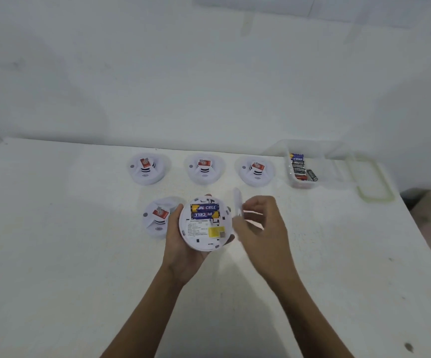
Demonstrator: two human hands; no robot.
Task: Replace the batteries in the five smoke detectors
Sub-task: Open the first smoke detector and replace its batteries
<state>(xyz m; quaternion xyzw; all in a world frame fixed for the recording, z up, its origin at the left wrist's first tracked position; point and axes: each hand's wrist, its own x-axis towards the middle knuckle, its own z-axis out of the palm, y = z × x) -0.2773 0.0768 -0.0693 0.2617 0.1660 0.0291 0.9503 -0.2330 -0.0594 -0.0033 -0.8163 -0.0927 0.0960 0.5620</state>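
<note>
Left hand [180, 244] is cradling the upturned detector [204, 229] above the table [80, 254], gripping its rim; right hand [263, 223] is pinching the detached cover [237, 205] (blurred). Light, smooth plastic is probably needing an edge hold; batteries [204, 211] are sitting exposed.

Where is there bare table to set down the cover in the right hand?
Bare tabletop lies left of the front detector, and right of the right hand holding the cover, nearer than the battery tub. Crowded: the back row of three detectors, and around the opened detector in the left hand.
</note>
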